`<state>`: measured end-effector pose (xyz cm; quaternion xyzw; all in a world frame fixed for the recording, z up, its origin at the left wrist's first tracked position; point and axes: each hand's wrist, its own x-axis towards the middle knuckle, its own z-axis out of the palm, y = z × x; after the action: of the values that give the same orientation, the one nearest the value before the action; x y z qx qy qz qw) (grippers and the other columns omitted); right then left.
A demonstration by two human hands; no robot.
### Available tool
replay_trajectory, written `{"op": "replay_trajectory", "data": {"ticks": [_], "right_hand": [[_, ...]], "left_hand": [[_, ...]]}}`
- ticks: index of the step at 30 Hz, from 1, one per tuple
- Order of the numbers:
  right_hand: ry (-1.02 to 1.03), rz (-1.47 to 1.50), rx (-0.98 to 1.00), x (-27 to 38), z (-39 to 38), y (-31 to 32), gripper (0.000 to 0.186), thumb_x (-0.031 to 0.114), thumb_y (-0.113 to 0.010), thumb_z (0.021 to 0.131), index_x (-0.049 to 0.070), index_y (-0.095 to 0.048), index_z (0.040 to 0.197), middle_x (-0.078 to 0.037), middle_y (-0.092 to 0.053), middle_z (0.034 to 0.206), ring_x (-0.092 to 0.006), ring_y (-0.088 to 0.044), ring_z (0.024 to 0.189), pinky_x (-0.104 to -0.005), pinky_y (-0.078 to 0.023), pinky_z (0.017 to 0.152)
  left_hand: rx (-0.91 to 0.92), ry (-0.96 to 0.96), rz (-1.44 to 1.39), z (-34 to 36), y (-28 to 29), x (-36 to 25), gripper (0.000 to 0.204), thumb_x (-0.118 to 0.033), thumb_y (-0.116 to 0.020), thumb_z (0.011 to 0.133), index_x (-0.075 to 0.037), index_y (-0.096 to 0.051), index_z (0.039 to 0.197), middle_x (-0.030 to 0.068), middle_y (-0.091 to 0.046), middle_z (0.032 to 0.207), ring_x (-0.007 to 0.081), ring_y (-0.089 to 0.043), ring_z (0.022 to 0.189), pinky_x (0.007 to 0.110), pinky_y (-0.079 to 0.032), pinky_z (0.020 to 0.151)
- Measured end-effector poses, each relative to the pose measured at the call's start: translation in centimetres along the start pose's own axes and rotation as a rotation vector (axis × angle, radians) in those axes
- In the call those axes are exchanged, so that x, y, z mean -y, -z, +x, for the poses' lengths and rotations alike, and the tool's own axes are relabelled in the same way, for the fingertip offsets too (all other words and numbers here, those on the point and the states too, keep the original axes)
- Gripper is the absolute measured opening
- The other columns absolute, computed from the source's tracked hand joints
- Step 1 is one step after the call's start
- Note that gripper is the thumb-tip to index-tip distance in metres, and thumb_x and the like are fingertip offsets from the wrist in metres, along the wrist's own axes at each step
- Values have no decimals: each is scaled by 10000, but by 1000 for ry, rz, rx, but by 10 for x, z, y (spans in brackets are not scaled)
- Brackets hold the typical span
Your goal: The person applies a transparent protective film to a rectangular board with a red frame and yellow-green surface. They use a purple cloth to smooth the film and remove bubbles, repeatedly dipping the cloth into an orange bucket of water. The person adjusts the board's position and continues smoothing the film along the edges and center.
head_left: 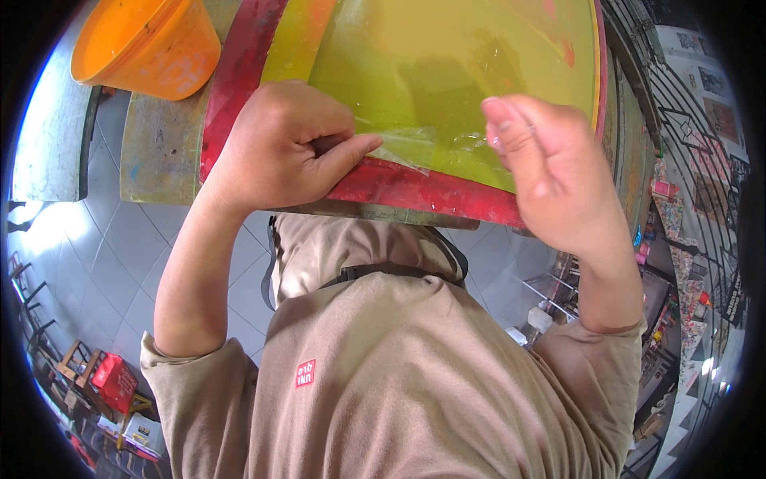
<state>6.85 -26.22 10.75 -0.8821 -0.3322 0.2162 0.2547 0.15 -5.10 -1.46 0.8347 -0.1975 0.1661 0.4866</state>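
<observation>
A screen with a red frame [363, 182] and translucent yellow-green surface [431, 72] lies on a worn work table [155, 152]. My left hand [291, 148] is curled over the frame's near-left part, thumb tip by a thin, shiny clear strip [403, 148] on the surface; whatever its bent fingers hold is hidden. My right hand [550, 164] is closed over the near-right part, thumb pressed toward the curled fingers, with a small glint at the tips that I cannot make out.
An orange bucket [140, 40] stands at the upper left, beside another tabletop [52, 152]. Below are grey floor tiles [120, 239]. A red bag [112, 383] and wooden furniture sit at the lower left. Metal racks [678, 120] with printed sheets line the right side.
</observation>
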Motion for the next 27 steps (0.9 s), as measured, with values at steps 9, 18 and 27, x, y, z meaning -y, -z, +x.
{"op": "replay_trajectory", "data": {"ticks": [9, 18, 27], "right_hand": [[130, -95, -301, -76, -39, -1, 363, 9, -594, 853, -5, -539, 1213, -87, -571, 959, -211, -575, 852, -264, -461, 806], [323, -60, -455, -109, -81, -66, 270, -73, -669, 703, 25, -694, 953, -131, -596, 993, -271, -597, 882, -329, -490, 772], [447, 50, -434, -78, -34, -62, 296, -56, -673, 656, 47, -706, 931, -114, -569, 923, -269, -569, 800, -336, -462, 670]], "left_hand": [[-29, 22, -19, 7, -3, -5, 239, -57, -729, 747, -19, -568, 575, 107, -494, 516, 269, -457, 452, 346, -330, 437], [26, 71, -26, 12, 2, -9, 254, -22, -746, 721, -31, -560, 548, 67, -478, 475, 201, -407, 403, 313, -293, 437], [52, 128, -8, 10, 6, -10, 240, -31, -752, 714, -37, -574, 554, 61, -481, 480, 184, -399, 418, 304, -283, 442]]}}
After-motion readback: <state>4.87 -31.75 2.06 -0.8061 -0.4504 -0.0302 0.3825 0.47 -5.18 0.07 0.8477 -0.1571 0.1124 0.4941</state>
